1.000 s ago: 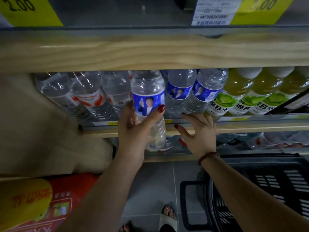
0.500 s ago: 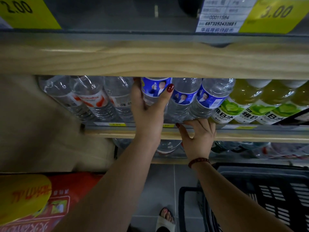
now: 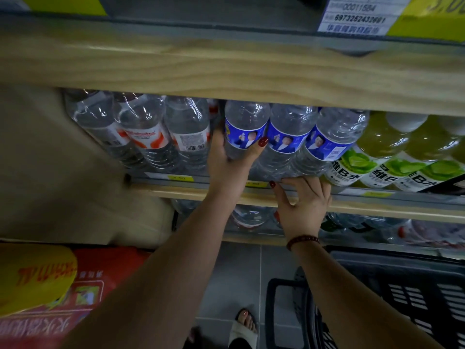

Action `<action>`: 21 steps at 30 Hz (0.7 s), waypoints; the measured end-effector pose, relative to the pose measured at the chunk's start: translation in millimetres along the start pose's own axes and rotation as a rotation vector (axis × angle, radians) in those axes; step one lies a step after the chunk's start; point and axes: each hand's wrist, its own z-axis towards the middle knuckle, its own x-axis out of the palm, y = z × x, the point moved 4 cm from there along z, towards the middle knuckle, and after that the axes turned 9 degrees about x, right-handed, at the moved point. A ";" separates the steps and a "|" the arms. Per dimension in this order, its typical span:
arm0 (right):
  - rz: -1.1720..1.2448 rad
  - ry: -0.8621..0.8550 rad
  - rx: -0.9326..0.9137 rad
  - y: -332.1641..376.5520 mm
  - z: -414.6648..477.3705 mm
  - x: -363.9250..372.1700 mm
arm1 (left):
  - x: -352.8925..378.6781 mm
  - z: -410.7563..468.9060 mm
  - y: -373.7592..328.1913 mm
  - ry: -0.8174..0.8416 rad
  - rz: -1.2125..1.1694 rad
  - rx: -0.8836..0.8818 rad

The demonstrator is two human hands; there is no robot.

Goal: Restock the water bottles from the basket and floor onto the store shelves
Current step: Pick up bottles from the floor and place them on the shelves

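Trouble would come from a crooked push: the left hand wraps the blue-labelled bottle at the shelf's front edge, tight against two matching bottles, which could tip. The right hand lies open on that edge, holding nothing.

The number 00011584 and a longer one beginning 69732524326 are being shown on a white price tag on the upper shelf rail. The blue characters beneath them are too blurred to read. On its yellow half, "3.0" is being cut off by the frame edge. "維B水" and "VITAMIN" are being displayed on the green labels of the drink bottles. Only a barcode is being made out on a white-labelled bottle. The wording on the blue label of the water bottle is being lost to blur. Characters on the red bag are being seen upside down and cannot be read.
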 end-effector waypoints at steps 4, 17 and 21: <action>-0.017 0.005 0.007 0.1 0.2 -0.5 | -9.3 -3.6 10.7 0.078 0.137 -0.007; -0.054 -0.026 -0.001 4.2 0.3 -2.5 | -20.3 -2.2 16.7 0.096 0.319 0.013; -0.053 -0.017 -0.003 7.1 -0.4 -2.8 | -20.8 -7.9 16.5 0.118 0.335 0.007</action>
